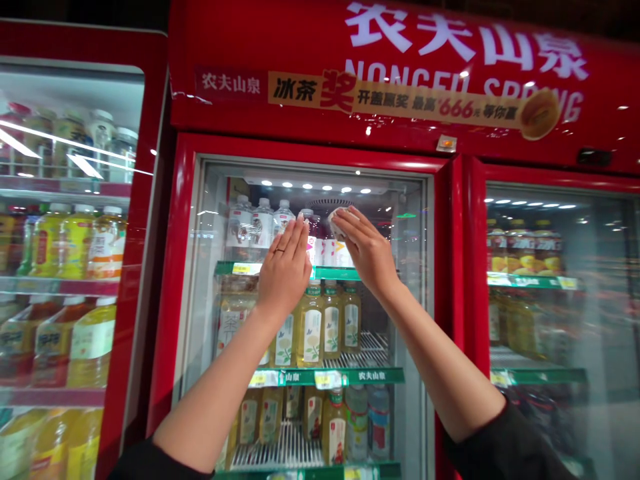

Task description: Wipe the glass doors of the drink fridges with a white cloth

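My left hand (285, 267) lies flat on the glass door (410, 320) of a red drinks fridge, fingers stretched out and close together, a ring on one of them. To its right, my right hand (367, 250) holds a small folded white cloth (339, 220) against the same glass, its fingers bent over it. Only the cloth's edge shows past the fingertips; whether it is fabric or paper I cannot tell. Behind the glass, near my hands, stand white-labelled bottles (263, 223) on the upper shelf and yellow tea bottles (311, 327) on the shelf below.
The red door frame (447, 320) borders the glass on the right. Beyond it is a second glass door (600, 320) with more bottles. Another fridge (133, 267) full of drinks stands at left. A promotional strip (385, 100) runs across the red header above.
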`<move>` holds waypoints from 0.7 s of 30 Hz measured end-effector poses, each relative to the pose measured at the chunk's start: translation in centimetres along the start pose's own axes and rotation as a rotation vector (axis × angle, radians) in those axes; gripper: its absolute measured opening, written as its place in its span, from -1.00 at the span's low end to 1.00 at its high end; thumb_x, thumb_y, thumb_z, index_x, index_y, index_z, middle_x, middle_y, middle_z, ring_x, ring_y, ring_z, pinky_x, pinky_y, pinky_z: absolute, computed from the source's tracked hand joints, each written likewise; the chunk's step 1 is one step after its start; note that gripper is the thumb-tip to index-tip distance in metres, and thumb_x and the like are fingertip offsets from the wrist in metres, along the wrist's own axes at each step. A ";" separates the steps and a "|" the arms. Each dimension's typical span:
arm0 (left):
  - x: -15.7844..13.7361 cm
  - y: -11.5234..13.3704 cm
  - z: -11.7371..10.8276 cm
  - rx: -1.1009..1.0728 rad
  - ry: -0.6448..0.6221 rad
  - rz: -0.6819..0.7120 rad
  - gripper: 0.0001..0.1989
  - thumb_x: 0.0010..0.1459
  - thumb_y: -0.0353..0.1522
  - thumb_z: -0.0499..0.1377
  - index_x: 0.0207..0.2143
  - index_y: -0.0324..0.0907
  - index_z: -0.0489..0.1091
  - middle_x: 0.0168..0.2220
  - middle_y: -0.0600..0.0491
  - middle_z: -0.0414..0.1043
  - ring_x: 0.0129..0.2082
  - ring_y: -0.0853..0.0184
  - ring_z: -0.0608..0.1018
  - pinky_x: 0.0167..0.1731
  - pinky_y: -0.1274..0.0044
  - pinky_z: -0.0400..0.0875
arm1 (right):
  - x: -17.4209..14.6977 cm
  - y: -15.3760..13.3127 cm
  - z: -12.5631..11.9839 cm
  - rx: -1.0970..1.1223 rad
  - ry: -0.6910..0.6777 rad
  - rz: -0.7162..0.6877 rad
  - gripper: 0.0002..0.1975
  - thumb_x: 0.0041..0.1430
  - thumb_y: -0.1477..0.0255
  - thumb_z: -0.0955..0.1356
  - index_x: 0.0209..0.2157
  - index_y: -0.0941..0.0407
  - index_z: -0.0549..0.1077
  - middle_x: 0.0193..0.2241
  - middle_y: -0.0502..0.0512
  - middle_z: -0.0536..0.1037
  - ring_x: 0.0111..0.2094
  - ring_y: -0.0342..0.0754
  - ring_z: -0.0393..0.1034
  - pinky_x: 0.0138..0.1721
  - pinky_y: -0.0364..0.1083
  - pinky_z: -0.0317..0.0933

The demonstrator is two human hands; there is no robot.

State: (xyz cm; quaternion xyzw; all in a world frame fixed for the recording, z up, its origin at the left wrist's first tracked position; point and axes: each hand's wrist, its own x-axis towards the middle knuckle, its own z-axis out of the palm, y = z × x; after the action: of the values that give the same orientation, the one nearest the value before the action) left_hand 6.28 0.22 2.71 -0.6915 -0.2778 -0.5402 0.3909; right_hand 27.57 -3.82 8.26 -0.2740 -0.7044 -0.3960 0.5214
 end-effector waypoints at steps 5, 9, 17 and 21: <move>-0.1 0.2 0.0 0.012 -0.008 -0.010 -0.14 0.53 -0.50 0.00 0.70 -0.09 -0.37 0.65 -0.07 -0.03 0.65 0.14 0.11 0.66 0.16 0.04 | 2.4 -0.3 1.5 -0.026 0.109 0.105 -0.39 0.51 0.66 0.24 0.38 -0.13 0.56 0.35 -0.01 0.61 0.52 0.18 0.31 0.53 0.30 0.34; -0.1 0.3 0.0 -0.003 0.003 -0.024 -0.15 0.52 -0.50 0.00 0.70 -0.09 -0.32 0.65 -0.07 -0.01 0.65 0.11 0.12 0.65 0.12 0.07 | 1.1 -0.7 1.0 0.007 0.023 0.005 -0.40 0.54 0.64 0.25 0.38 -0.18 0.54 0.34 -0.06 0.62 0.51 0.13 0.33 0.53 0.26 0.36; 0.4 3.7 -0.2 -0.061 -0.037 -0.075 -0.13 0.48 -0.55 -0.01 0.70 -0.05 -0.27 0.64 -0.02 0.06 0.65 0.16 0.14 0.63 0.15 0.17 | -1.5 2.5 -2.6 -0.009 -0.025 0.008 -0.43 0.50 0.61 0.27 0.32 -0.16 0.60 0.34 -0.10 0.62 0.49 0.13 0.37 0.50 0.29 0.41; 0.9 5.3 0.3 -0.062 -0.073 -0.022 -0.16 0.48 -0.54 0.00 0.69 -0.14 -0.20 0.64 -0.04 0.08 0.64 0.19 0.16 0.63 0.22 0.18 | 0.3 3.4 -2.1 -0.047 0.103 0.083 -0.39 0.46 0.64 0.23 0.32 -0.15 0.61 0.31 -0.09 0.64 0.47 0.15 0.39 0.50 0.33 0.39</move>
State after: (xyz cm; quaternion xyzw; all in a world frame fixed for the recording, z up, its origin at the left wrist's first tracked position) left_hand 10.96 -2.41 2.25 -0.7196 -0.2826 -0.5270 0.3529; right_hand 31.30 -3.81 9.78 -0.2944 -0.6553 -0.4041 0.5662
